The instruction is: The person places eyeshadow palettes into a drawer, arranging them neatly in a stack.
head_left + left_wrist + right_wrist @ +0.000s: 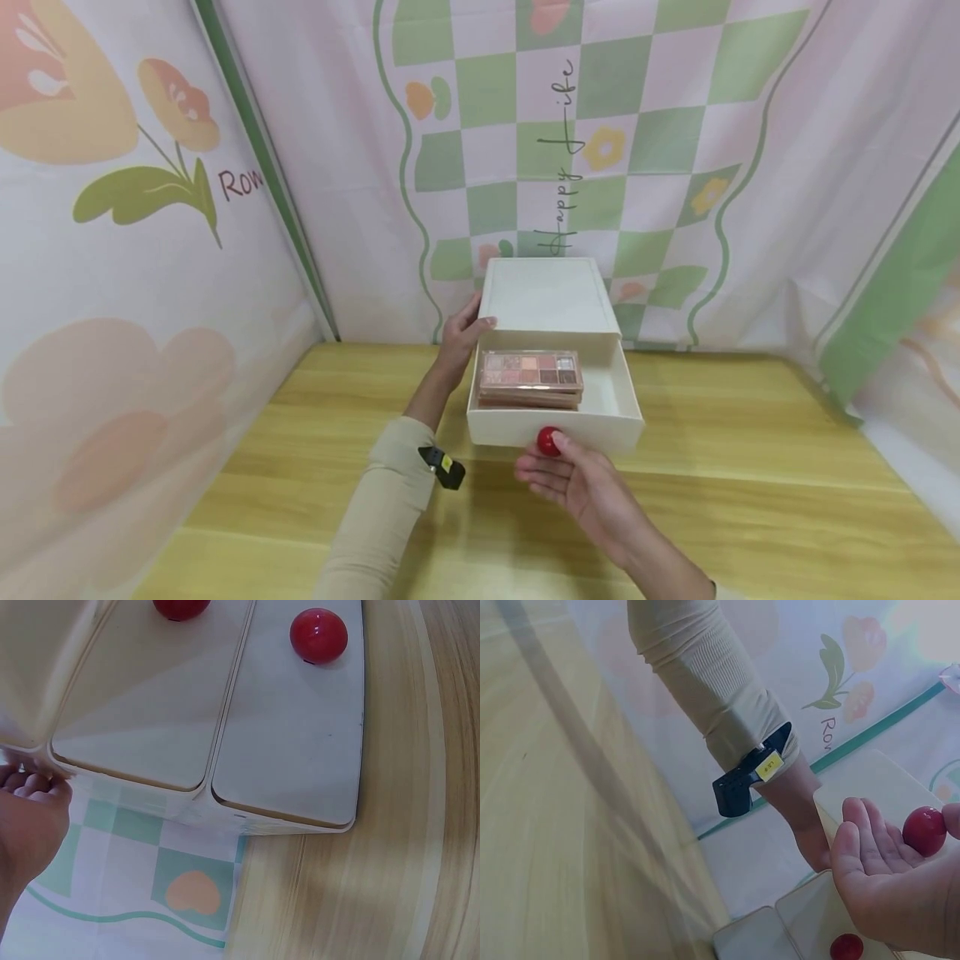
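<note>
A white drawer cabinet (543, 293) stands on the table with its top drawer (600, 429) pulled out towards me. Inside the drawer, on the left, lies a stack of eyeshadow palettes (530, 373) under clear lids. My left hand (456, 343) holds the cabinet's upper left side, thumb at the front edge; the left wrist view shows its fingers bent against the side wall. My right hand (592, 493) pinches the drawer's round red knob (925, 831) with the thumb on top, the other fingers stretched out below it.
Beneath the pulled drawer are two closed drawer fronts, the middle one (150, 697) and the lowest one (292, 735), each with a red knob. Patterned cloth (510, 150) hangs behind the wooden table (720, 467) and at both sides. A black camera (442, 468) sits on my left wrist.
</note>
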A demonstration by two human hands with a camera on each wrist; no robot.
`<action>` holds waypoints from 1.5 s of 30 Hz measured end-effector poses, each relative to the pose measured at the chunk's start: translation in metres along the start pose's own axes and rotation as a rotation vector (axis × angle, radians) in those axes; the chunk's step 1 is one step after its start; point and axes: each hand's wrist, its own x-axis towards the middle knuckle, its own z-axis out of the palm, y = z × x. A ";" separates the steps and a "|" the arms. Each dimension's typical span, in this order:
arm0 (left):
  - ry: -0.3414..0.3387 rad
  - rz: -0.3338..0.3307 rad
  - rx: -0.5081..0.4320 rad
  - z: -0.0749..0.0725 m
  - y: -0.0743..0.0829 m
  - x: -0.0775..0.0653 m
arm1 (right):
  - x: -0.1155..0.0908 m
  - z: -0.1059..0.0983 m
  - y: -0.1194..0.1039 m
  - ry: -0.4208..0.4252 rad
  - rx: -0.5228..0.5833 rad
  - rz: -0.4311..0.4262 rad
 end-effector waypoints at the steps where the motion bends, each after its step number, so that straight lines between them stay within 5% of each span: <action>1: -0.001 0.001 -0.001 0.000 0.000 0.000 | 0.001 0.000 0.000 0.004 0.003 -0.006; 32: -0.010 0.020 0.002 -0.002 -0.002 0.001 | 0.053 -0.013 -0.009 0.277 -0.022 -0.041; 45: -0.008 -0.021 0.012 -0.002 -0.002 0.001 | 0.082 -0.028 -0.014 0.327 -0.044 -0.051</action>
